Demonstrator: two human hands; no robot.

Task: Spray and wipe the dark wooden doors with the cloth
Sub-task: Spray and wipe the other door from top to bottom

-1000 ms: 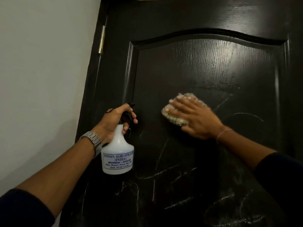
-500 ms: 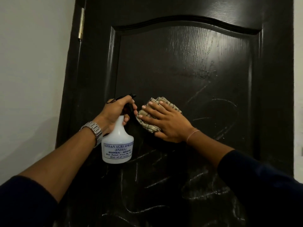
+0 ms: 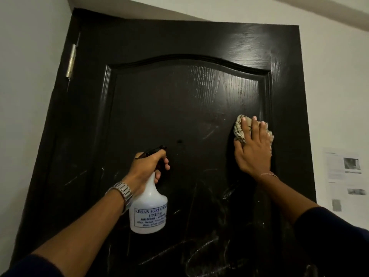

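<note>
A dark wooden door [image 3: 179,100] with an arched raised panel fills the view, streaked with pale wet marks lower down. My left hand [image 3: 148,166] grips the black trigger head of a white spray bottle [image 3: 148,208], which hangs in front of the panel's lower middle with its nozzle towards the door. My right hand [image 3: 253,150] lies flat, fingers straight and pointing up, pressing a crumpled checked cloth [image 3: 239,130] against the panel's right side near its moulded edge.
A metal hinge [image 3: 71,60] sits on the door's upper left edge beside a white wall [image 3: 26,96]. Printed paper sheets [image 3: 344,176] hang on the wall right of the door. The ceiling shows above the frame.
My right hand has slid the cloth from beside the bottle across to the panel's right edge and turned fingers-up. The view has tilted up, showing the door's top. The left hand still holds the bottle.
</note>
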